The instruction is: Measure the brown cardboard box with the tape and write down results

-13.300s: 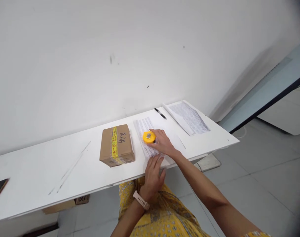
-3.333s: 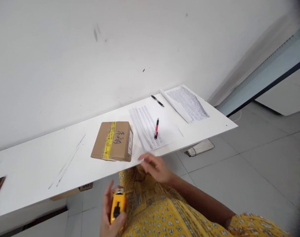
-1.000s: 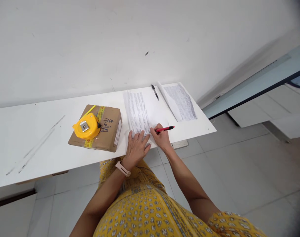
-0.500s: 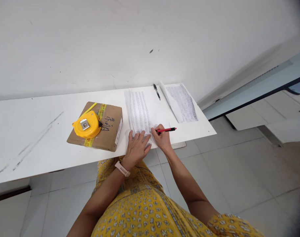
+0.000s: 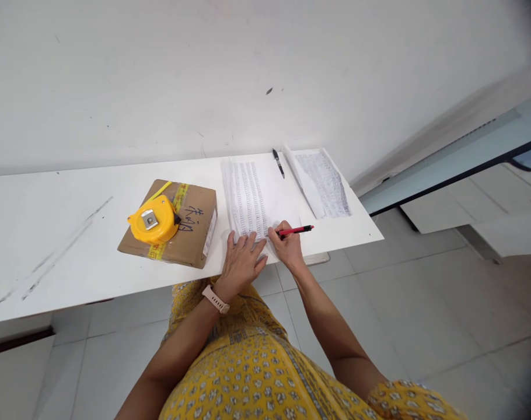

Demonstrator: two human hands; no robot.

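A sheet of paper (image 5: pixel 252 195) covered in columns of small writing lies near the right end of the white table. My left hand (image 5: pixel 243 259) rests flat on its lower edge, fingers spread, with a pale pink watch band (image 5: pixel 215 299) at the wrist. Beside it, my right hand (image 5: pixel 287 245) is closed around a red and black pen (image 5: pixel 297 231), at the paper's lower right corner. The pen's tip is hidden by the fingers.
Left of the paper stands a cardboard box (image 5: pixel 195 239) with a yellow tape measure (image 5: pixel 157 220) on top. A black pen (image 5: pixel 278 163) lies behind the paper. To the right are more written sheets (image 5: pixel 324 181), partly folded over. A white wall (image 5: pixel 160 76) borders the table's back.
Both hands keep their places, and the red pen stays in my right hand. The view has shifted very slightly.
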